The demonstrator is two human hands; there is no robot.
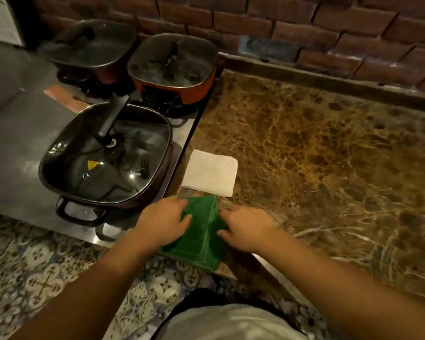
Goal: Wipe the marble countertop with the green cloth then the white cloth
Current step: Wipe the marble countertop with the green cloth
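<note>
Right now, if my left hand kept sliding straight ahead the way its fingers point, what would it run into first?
Probably the folded white cloth. The left hand rests on the folded green cloth, fingers aimed up and right, and the white one lies just beyond on the brown marble countertop.

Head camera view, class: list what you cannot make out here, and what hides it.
- Folded green cloth: its side edges, under the left hand and right hand.
- Brown veined marble countertop: right end, cut off by the frame.
- Far black glass-lidded pan: contents, dark and blurred.
</note>
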